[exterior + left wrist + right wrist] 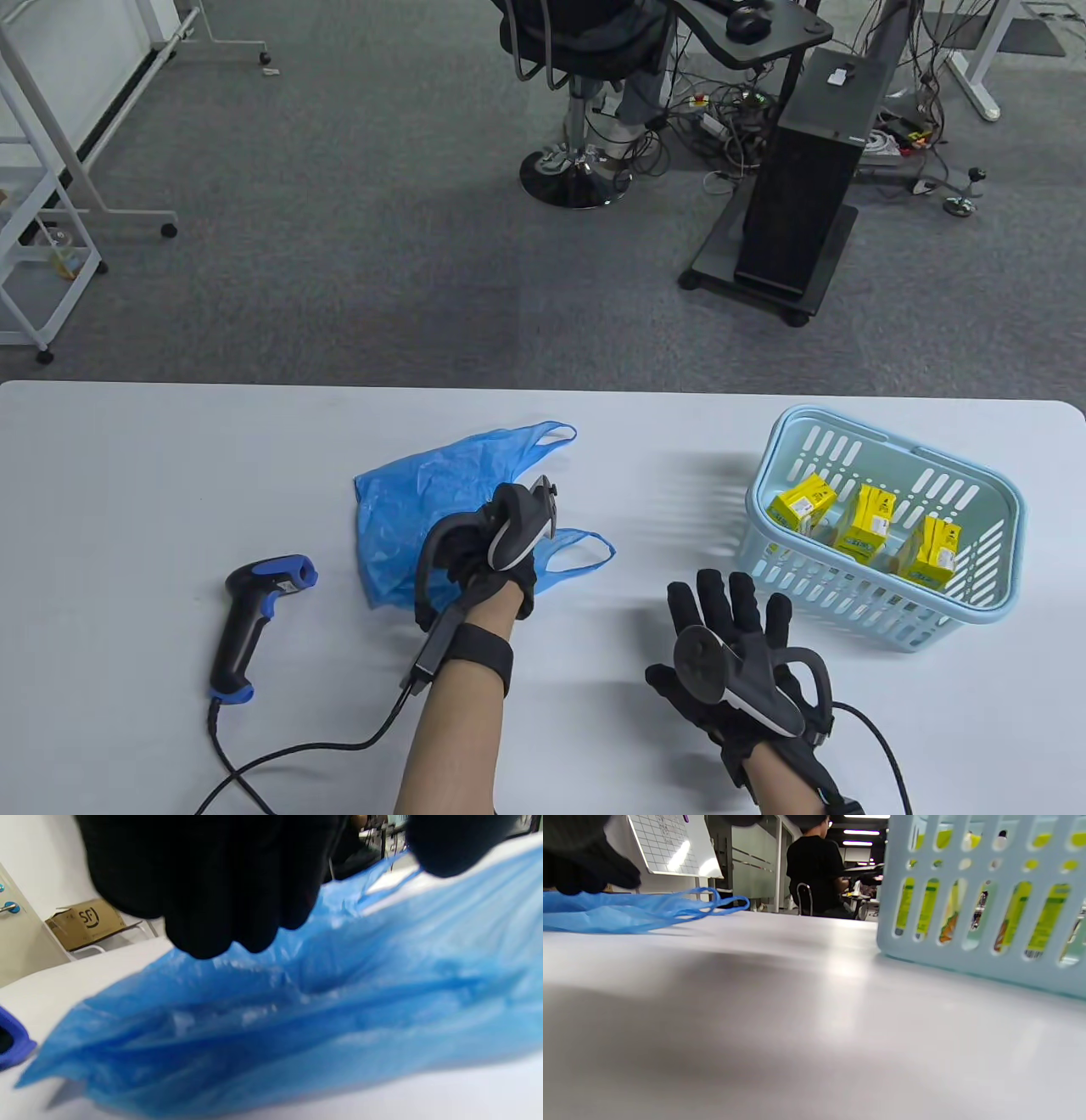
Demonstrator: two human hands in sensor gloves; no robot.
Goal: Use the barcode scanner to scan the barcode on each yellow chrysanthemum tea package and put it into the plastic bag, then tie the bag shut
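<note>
**Left hand on the blue bag, tea packages in the basket**

The crumpled blue plastic bag (433,501) lies flat on the white bench (170,475), its 2 loop handles pointing toward the pale blue slotted plastic basket (976,607). The left hand (488,556) rests over the bag's near edge; in the left wrist view its gloved fingers (212,899) hang curled above the plastic, but I cannot tell whether its grip pinches the bag. The black-and-blue handheld barcode scanner (254,615) lies on the bench just left of the bag, untouched, its cable trailing toward the near edge. Right of the bag, 3 yellow chrysanthemum tea packages (865,522) stand inside the basket. The right hand (734,645) hovers between bag and basket, fingers spread straight, holding nothing.
</note>
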